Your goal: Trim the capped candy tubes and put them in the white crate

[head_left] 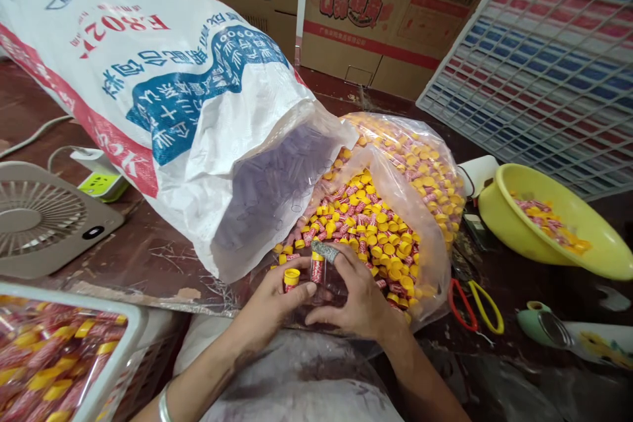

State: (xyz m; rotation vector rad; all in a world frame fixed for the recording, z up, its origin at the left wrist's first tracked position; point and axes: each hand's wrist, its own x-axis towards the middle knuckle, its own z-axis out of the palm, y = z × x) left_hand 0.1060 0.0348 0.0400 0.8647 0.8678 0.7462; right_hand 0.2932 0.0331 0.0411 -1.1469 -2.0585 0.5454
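Near the table's front edge, my left hand (270, 300) is closed around a small tube with a yellow cap (291, 279), its lower part hidden by my fingers. Beside it my right hand (361, 297) has its fingers curled at a second yellow-capped tube (317, 268) with red-and-white contents or wrapping. Grey tape (329, 252) wraps the index finger, whose tip rests on that cap. Just beyond lies an open clear plastic bag (425, 270) full of small yellow-capped red-and-white pieces (380, 224). Left of it, a large white woven sack (208, 211) gapes open, with clear tubes (277, 184) inside.
At the lower left, a white basket (131, 343) holds filled tubes. A fan (34, 211) and power strip (103, 184) stand left. To the right are a yellow basin (514, 191), scissors (475, 306) and a white wire rack (524, 72). Cardboard boxes (366, 46) stand behind.
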